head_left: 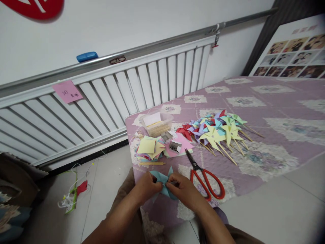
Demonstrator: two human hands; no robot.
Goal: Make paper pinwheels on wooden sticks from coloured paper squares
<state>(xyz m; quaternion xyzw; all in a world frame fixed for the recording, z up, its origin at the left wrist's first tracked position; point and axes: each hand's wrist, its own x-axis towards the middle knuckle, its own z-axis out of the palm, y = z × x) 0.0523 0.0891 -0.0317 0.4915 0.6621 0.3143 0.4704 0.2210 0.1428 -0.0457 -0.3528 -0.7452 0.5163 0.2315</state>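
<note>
Both of my hands are closed on a light blue paper pinwheel (162,179) held just above the corner of a purple quilted bed (266,101). My left hand (146,186) pinches its left side. My right hand (183,190) presses fingers at its centre; whether a pin is in them is too small to tell. Red-handled scissors (204,179) lie just right of my right hand. A stack of coloured paper squares (149,148) and thin wooden sticks (151,163) lie beyond my hands.
A heap of finished pinwheels on sticks (218,130) lies further right. A clear plastic tub of sticks (156,123) and small boxes of pins (175,146) sit near the papers. A white radiator (106,91) lines the wall. Cables lie on the floor (73,196).
</note>
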